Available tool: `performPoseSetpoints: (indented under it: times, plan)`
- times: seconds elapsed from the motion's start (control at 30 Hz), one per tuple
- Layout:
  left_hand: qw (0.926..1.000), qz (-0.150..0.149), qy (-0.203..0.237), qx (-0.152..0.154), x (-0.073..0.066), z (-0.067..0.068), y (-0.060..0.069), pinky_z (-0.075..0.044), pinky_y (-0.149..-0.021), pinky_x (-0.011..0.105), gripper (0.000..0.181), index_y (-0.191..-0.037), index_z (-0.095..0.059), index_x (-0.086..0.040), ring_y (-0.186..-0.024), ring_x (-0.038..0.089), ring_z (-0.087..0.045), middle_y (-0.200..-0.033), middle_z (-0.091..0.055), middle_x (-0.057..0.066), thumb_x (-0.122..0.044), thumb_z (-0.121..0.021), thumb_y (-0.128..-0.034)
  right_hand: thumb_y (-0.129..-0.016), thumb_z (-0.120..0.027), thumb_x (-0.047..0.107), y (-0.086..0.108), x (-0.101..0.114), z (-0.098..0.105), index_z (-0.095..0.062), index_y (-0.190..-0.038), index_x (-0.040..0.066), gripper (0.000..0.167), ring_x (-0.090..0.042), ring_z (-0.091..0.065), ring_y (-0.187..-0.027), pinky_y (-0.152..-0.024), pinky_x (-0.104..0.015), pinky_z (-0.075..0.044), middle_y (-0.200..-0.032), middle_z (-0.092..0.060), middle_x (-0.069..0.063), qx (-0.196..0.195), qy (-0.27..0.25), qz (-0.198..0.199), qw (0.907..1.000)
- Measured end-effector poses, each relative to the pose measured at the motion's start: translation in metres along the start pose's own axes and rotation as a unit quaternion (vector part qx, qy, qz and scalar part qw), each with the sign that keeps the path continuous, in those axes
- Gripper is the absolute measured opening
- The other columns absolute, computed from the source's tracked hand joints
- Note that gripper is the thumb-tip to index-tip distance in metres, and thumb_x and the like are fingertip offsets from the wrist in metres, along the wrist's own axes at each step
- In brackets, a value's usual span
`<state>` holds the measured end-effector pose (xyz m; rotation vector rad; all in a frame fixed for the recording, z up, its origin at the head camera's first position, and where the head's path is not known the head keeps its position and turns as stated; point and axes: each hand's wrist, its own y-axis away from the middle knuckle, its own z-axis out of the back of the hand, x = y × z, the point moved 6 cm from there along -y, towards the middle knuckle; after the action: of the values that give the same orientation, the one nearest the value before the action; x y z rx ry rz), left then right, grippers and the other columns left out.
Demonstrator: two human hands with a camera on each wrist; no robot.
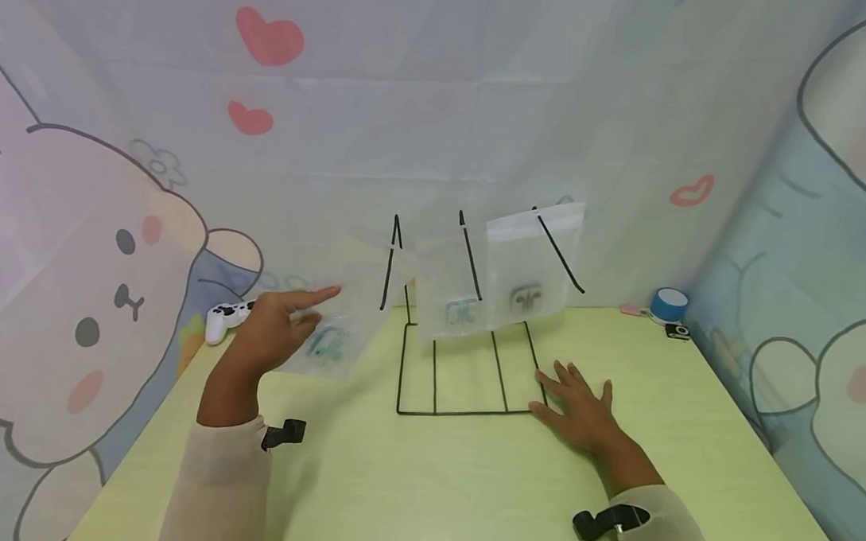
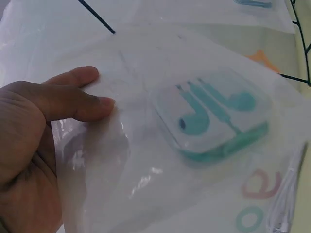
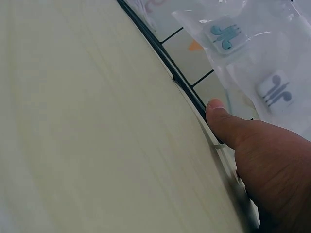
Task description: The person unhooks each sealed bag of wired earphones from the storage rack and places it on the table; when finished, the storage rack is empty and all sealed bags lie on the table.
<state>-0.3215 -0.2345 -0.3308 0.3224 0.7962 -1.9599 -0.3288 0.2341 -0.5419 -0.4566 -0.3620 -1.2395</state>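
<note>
My left hand (image 1: 269, 328) pinches a clear plastic bag (image 2: 131, 141) by its side, thumb in front. Inside lies a square clear case of green earphones (image 2: 209, 116). The bag's upper part meets the leftmost prong of a black wire display rack (image 1: 464, 413); how it hangs there I cannot tell. On the middle prong hangs a bag (image 1: 440, 271) with blue-green earphones, and on the right prong a bag (image 1: 526, 258) with dark ones. Fingers spread, my right hand (image 1: 578, 411) rests at the rack's front right corner, its thumb touching the base bar.
A white game controller (image 1: 223, 320) lies at the table's back left, beyond my left wrist. Toward the back right stand a blue and white round item (image 1: 668, 305), a small black device (image 1: 677, 332) and a pink piece (image 1: 630, 309). A printed cloth hangs behind the table.
</note>
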Motion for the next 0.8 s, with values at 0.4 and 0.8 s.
performPoseSetpoints:
  times: [0.4, 0.8]
  plan:
    - [0.9967, 0.020, -0.062, 0.049, -0.041, 0.018, 0.005, -0.032, -0.053, 0.026, 0.059, -0.150, -0.068, -0.019, -0.052, 0.005, -0.018, -0.084, -0.070, 0.016, 0.009, -0.052, -0.1009, -0.108, -0.060, 0.055, 0.000, 0.001, -0.002, -0.050, -0.166, 0.020, 0.068, -0.052, -0.020, -0.167, -0.117, -0.092, 0.009, -0.179, -0.029, -0.024, 0.004, -0.003, -0.001, 1.0000]
    - [0.9980, -0.023, -0.021, 0.055, -0.030, 0.024, 0.005, -0.036, -0.053, 0.024, 0.056, -0.146, -0.072, -0.015, -0.048, -0.002, -0.017, -0.080, -0.070, 0.015, 0.012, -0.065, -0.0967, -0.108, -0.061, 0.055, 0.000, 0.000, 0.000, -0.051, -0.165, 0.019, 0.068, -0.053, -0.020, -0.166, -0.116, -0.092, 0.009, -0.178, -0.029, -0.025, 0.001, -0.007, 0.001, 1.0000]
